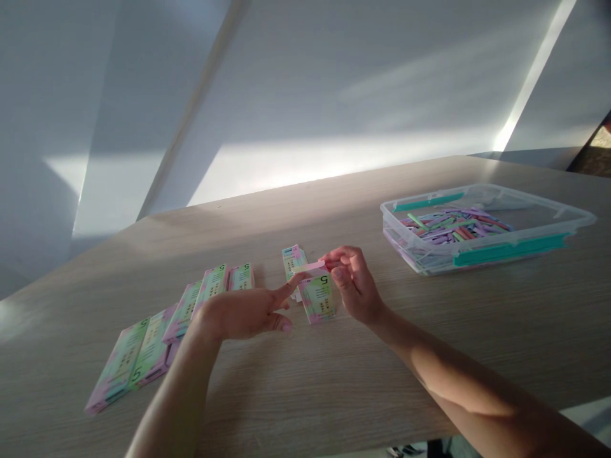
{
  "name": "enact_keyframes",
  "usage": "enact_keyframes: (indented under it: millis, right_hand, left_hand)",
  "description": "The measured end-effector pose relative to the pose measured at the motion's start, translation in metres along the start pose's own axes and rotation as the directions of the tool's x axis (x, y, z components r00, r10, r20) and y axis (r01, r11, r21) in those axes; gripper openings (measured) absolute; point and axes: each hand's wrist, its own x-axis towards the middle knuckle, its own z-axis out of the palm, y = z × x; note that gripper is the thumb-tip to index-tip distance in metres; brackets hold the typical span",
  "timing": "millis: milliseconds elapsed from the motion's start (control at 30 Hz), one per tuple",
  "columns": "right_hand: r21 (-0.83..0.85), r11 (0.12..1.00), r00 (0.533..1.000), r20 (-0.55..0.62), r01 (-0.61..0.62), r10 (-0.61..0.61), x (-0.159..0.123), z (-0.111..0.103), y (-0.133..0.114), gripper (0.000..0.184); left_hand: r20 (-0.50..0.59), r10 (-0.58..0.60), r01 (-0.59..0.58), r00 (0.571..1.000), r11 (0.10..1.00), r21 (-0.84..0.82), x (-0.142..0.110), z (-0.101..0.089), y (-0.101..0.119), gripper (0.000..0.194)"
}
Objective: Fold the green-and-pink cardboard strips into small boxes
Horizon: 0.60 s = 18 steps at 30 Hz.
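A small green-and-pink printed carton [319, 300] marked with a 5 lies on the table between my hands, its pale end flap raised. My left hand [252, 313] reaches in from the left; its index fingertip touches the flap, while the thumb is apart and holds nothing. On the other side, my right hand [357, 286] has its fingers and thumb curled at the carton's upper right corner by the flap. Just behind, partly covered by this carton, is another printed carton [293, 256]. The carton's inside is hidden from me.
Several similar cartons [121, 356] lie in a row at the left, some stacked on others. At the right stands a clear plastic bin [420, 257] with teal latches, holding many thin coloured sticks [453, 224]. A pale wall [305, 102] rises behind the wooden table [286, 407].
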Motion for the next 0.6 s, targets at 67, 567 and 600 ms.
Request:
enact_keyframes:
  millis: [67,567,600]
  right_hand:
    - [-0.008,1.000,0.999,0.048,-0.014,0.014,0.003,0.000,-0.002,0.030]
    - [-0.279,0.956,0.986,0.162,0.086,-0.042,0.013,-0.004,-0.013,0.018]
    - [-0.292,0.952,0.985,0.164,0.096,-0.050,0.013,-0.005,-0.014,0.018]
  left_hand:
    - [0.002,-0.020,0.020,1.000,1.000,0.004,0.000,-0.001,0.005,0.075]
    - [0.017,-0.084,0.083,0.996,0.996,0.034,-0.001,0.001,0.011,0.078]
    - [0.013,-0.085,0.084,0.996,0.995,0.045,-0.001,0.000,0.014,0.079]
